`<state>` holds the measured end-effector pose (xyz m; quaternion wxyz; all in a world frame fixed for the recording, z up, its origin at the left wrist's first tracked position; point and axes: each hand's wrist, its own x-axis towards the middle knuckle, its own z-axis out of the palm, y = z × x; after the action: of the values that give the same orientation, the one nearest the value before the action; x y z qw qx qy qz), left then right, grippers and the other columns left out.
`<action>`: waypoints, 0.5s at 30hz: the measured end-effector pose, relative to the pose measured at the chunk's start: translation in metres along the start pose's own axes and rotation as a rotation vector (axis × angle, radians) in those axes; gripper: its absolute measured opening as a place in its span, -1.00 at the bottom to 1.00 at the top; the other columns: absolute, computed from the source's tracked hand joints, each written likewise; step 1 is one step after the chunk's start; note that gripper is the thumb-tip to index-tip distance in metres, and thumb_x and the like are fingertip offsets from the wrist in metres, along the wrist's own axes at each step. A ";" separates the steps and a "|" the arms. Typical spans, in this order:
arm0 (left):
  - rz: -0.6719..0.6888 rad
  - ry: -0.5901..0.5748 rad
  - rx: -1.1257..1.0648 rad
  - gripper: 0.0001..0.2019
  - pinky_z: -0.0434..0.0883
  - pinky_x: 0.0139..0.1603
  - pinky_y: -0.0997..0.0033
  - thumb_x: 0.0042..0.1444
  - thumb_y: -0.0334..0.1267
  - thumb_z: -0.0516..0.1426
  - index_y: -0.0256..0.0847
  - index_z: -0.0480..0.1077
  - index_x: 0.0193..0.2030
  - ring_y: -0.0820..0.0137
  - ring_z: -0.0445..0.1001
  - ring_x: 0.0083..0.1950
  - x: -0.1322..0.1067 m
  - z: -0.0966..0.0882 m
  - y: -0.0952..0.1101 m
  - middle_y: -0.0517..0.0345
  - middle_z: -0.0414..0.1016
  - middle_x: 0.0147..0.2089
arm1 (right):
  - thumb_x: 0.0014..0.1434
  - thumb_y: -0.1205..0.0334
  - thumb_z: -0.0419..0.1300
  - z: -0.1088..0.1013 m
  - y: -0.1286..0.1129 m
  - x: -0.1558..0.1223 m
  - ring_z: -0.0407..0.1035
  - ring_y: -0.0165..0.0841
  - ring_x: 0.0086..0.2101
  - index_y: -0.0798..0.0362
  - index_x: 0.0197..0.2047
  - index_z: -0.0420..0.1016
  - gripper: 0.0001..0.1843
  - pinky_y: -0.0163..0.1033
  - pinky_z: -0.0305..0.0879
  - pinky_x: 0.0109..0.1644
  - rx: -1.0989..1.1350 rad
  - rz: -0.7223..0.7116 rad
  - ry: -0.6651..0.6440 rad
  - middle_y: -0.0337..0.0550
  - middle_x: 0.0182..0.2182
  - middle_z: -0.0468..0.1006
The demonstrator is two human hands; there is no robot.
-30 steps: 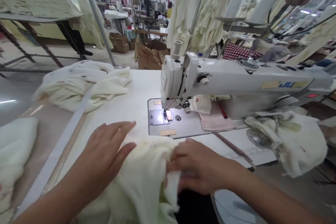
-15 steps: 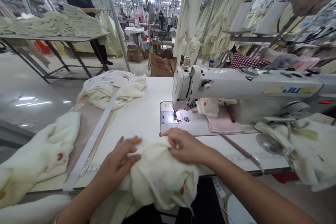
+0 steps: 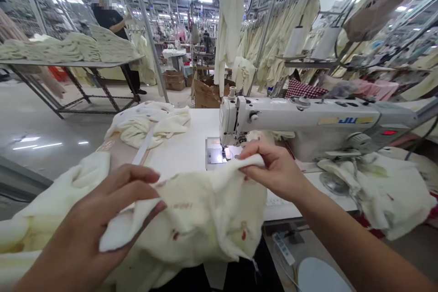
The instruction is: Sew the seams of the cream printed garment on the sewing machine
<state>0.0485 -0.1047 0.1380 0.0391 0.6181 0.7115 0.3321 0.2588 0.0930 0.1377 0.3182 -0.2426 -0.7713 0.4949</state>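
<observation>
A cream garment (image 3: 198, 223) with small reddish printed figures hangs between my two hands, over the front edge of the table. My left hand (image 3: 102, 210) holds it at the left, a folded white flap of cloth between thumb and fingers. Its upper edge is pinched by my right hand (image 3: 273, 169), just in front of the sewing machine. Behind the cloth stands the white sewing machine (image 3: 290, 118), its needle area lit. The garment's lower part falls toward my lap, partly out of view.
Another cream garment (image 3: 147, 123) lies at the table's back left, and more cloth (image 3: 78, 182) at the left edge. Bunched fabric (image 3: 383, 187) sits at the right beside the machine. A person (image 3: 109, 18) stands behind a rack table (image 3: 78, 61) piled with folded cloth.
Both hands have lifted and spread the garment, which was bunched at the table edge. My left hand came nearer and left; my right moved up and right. The camera view shifted slightly.
</observation>
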 end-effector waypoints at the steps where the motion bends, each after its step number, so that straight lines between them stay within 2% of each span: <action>1: -0.006 0.042 0.042 -0.83 0.35 -0.23 0.49 0.08 -0.06 0.05 -0.06 0.33 -0.28 0.35 0.45 -0.17 -0.001 -0.001 0.004 0.23 0.46 -0.13 | -0.06 0.33 0.22 0.000 -0.003 0.001 0.32 -0.40 -0.43 0.05 -0.42 0.36 -0.91 -0.30 0.29 -0.39 -0.051 -0.043 -0.002 -0.24 -0.42 0.40; 3: -0.034 0.076 0.131 -0.80 0.34 -0.25 0.47 0.09 -0.13 -0.03 -0.02 0.25 -0.15 0.36 0.45 -0.21 -0.001 -0.002 0.010 0.26 0.45 -0.16 | -0.08 0.38 0.19 0.000 -0.008 0.003 0.31 -0.38 -0.38 0.04 -0.49 0.29 -0.88 -0.28 0.25 -0.34 -0.125 -0.116 0.012 -0.25 -0.43 0.40; 5: -0.044 0.065 0.217 -0.70 0.33 -0.30 0.44 0.08 -0.22 -0.12 -0.02 0.19 -0.03 0.37 0.44 -0.29 0.001 -0.004 0.012 0.27 0.41 -0.25 | -0.09 0.41 0.17 -0.001 -0.009 0.004 0.29 -0.40 -0.38 0.02 -0.47 0.27 -0.86 -0.30 0.23 -0.33 -0.148 -0.149 0.047 -0.28 -0.43 0.39; 8: 0.040 -0.009 0.315 -0.61 0.32 -0.34 0.41 0.10 -0.19 -0.09 -0.01 0.15 0.10 0.37 0.44 -0.34 0.008 -0.006 0.004 0.24 0.41 -0.24 | -0.07 0.41 0.16 -0.004 -0.011 0.004 0.28 -0.44 -0.45 0.02 -0.39 0.34 -0.86 -0.34 0.22 -0.41 -0.091 -0.118 0.079 -0.30 -0.43 0.38; 9: 0.104 -0.041 0.349 -0.63 0.32 -0.35 0.40 0.11 -0.15 -0.04 0.00 0.19 0.09 0.36 0.44 -0.35 0.011 -0.006 0.000 0.24 0.43 -0.25 | -0.06 0.40 0.16 -0.006 -0.011 0.004 0.28 -0.46 -0.47 0.03 -0.37 0.37 -0.87 -0.35 0.22 -0.44 -0.055 -0.093 0.064 -0.30 -0.43 0.38; 11: 0.254 -0.068 0.445 -0.74 0.29 -0.29 0.31 0.10 -0.09 0.04 0.01 0.33 -0.06 0.34 0.40 -0.41 0.015 -0.005 -0.004 0.26 0.44 -0.36 | -0.05 0.36 0.20 -0.008 -0.013 0.004 0.30 -0.47 -0.48 0.05 -0.37 0.42 -0.89 -0.36 0.24 -0.46 0.027 -0.046 -0.011 -0.28 -0.44 0.40; 13: 0.352 0.011 0.561 -0.87 0.25 -0.16 0.15 0.12 -0.14 0.05 -0.03 0.39 -0.30 0.27 0.38 -0.37 0.019 -0.003 -0.003 0.21 0.42 -0.40 | -0.06 0.29 0.26 -0.009 -0.014 0.004 0.32 -0.46 -0.47 0.08 -0.38 0.45 -0.89 -0.36 0.27 -0.44 0.112 -0.017 -0.092 -0.26 -0.45 0.41; 15: 0.421 0.111 0.605 -0.84 0.20 -0.01 -0.01 0.14 -0.26 -0.02 -0.09 0.37 -0.36 0.18 0.39 -0.20 0.021 0.000 0.002 0.11 0.43 -0.25 | -0.05 0.25 0.29 -0.009 -0.013 0.005 0.34 -0.45 -0.45 0.08 -0.36 0.46 -0.85 -0.35 0.29 -0.41 0.143 -0.021 -0.106 -0.25 -0.44 0.43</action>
<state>0.0451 -0.0862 0.1464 -0.2534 0.7154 0.6358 0.1405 0.2611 0.0970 0.1538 0.2987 -0.1847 -0.7523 0.5575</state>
